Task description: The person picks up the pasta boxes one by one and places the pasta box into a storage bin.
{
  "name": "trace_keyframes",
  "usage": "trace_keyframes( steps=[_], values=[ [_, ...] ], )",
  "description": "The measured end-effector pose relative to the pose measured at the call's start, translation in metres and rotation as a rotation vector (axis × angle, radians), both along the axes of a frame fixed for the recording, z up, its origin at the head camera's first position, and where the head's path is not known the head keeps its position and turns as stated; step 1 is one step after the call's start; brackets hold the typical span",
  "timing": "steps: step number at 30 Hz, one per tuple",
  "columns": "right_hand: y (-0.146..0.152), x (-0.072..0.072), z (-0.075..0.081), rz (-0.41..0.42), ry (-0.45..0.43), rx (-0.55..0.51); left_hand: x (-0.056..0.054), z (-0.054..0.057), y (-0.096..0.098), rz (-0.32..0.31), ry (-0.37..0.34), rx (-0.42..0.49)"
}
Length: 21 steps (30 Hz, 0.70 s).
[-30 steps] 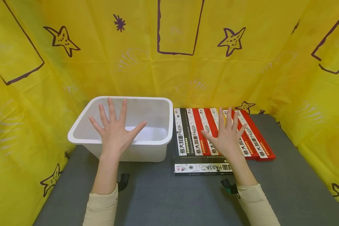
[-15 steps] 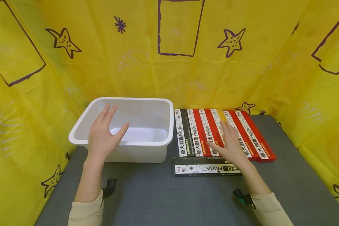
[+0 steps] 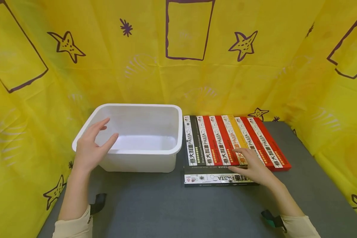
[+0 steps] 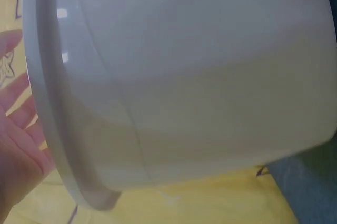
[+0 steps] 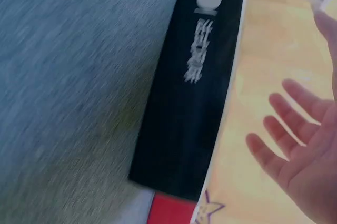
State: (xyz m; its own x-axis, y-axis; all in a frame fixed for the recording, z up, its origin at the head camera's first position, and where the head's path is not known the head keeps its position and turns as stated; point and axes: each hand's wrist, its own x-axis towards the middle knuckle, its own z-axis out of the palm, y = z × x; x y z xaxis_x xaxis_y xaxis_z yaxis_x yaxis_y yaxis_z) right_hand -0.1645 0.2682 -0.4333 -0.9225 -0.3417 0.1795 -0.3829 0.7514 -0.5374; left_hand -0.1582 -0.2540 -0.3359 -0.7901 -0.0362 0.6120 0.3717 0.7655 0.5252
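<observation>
My left hand (image 3: 90,150) hovers over the front left rim of a white plastic tub (image 3: 150,162), its fingers loosely bent and nothing in them. In the left wrist view, the fingers show beside the rim of the tub (image 4: 200,87); whether they touch it I cannot tell. Over the right end of a black pasta box (image 3: 202,170) that lies crosswise, my right hand (image 3: 256,168) is spread with relaxed fingers. The right wrist view has this black box (image 5: 181,108) apart from the fingers. Behind it, several red pasta boxes (image 3: 272,142) lie side by side.
A yellow-banded pasta box (image 3: 238,130) and another black one (image 3: 201,142) lie in the same row. Yellow patterned cloth (image 3: 202,79) hangs at the back and sides of the grey table (image 3: 172,205). Bare tabletop extends in front of the tub.
Both hands have come down from a spread, raised pose. The left moved left toward the tub's rim, the right moved right and nearer, over the crosswise black box.
</observation>
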Motion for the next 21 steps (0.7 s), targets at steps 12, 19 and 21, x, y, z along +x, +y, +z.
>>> trace_keyframes(
  steps=[12,19,21],
  values=[
    [0.035,0.015,-0.012,0.028,0.032,0.103,0.010,0.000,-0.033,0.058,-0.063,0.076],
    [0.043,0.019,-0.016,0.022,0.018,0.110,0.010,0.001,-0.046,0.090,-0.144,0.050],
    [0.044,0.020,-0.016,0.026,0.017,0.116,0.010,0.001,-0.050,0.089,-0.171,0.047]
  ],
)
